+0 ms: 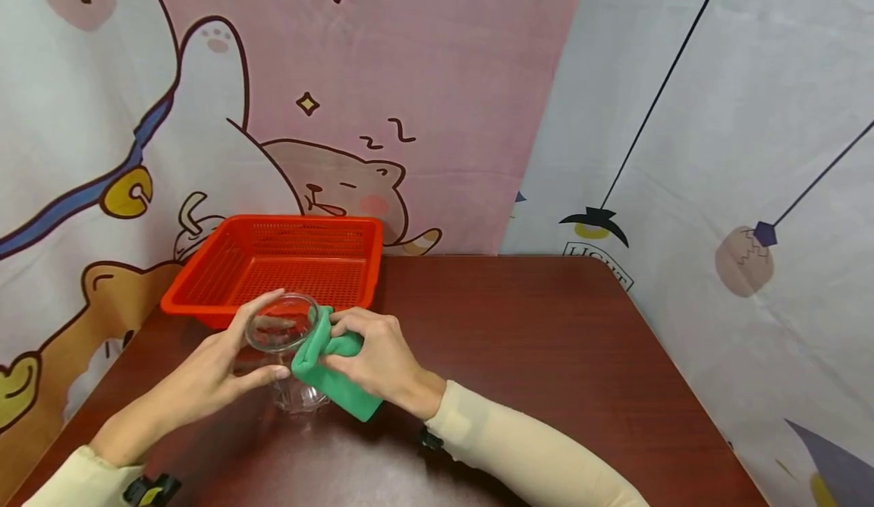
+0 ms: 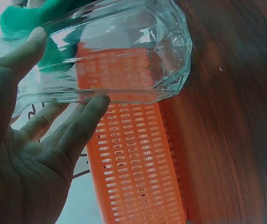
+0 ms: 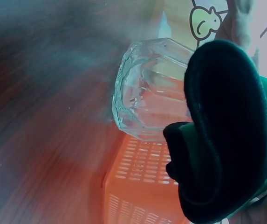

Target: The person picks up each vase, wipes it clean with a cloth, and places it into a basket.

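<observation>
Holding a clear glass jar [image 1: 283, 340] with our left hand [image 1: 212, 374], we have the thumb on one side and the fingers curled around the other. The jar is tipped, with its open mouth up toward us and its bottom close to the brown bench [image 1: 546, 340]. We cannot tell if it touches the bench. Our right hand [image 1: 378, 359] pinches a green cloth [image 1: 334, 374] and presses it against the jar's rim. Just behind the jar sits a red basket [image 1: 273, 268] full of little holes. A cartoon curtain [image 1: 273, 74] hangs behind the bench.
</observation>
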Demonstrator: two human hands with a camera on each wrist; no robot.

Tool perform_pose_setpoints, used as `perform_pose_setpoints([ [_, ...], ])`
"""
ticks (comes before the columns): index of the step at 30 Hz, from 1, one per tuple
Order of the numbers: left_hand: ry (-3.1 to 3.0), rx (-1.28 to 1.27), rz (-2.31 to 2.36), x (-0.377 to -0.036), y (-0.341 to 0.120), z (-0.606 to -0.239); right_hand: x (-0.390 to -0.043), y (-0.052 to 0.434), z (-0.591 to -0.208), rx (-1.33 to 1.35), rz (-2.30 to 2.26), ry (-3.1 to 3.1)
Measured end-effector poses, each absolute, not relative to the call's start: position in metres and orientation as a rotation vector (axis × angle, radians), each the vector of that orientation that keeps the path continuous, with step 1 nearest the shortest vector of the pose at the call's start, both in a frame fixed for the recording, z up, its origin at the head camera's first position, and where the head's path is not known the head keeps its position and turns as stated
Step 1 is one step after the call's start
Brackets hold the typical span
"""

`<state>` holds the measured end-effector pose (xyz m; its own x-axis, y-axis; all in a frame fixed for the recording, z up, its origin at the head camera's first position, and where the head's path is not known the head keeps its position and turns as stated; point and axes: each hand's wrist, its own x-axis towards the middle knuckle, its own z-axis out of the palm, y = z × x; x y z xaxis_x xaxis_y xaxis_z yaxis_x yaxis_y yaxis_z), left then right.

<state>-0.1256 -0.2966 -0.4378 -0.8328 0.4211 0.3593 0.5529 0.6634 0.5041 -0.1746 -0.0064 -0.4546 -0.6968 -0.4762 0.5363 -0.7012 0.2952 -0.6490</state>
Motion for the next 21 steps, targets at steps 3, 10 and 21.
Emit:
perform_pose_setpoints([
  [3, -2.665, -0.796, -0.925, -0.125, -0.296, -0.439, -0.174, -0.006, -0.456, 1.092, 1.286, -2.366],
  [10, -2.665, -0.798, -0.948, -0.124, -0.297, -0.442, -0.173, -0.002, -0.459, 1.136, 1.106, -2.45],
  [21, -2.663, -0.803, -0.9, -0.125, -0.295, -0.438, -0.174, 0.002, -0.465, 1.165, 0.914, -2.539],
])
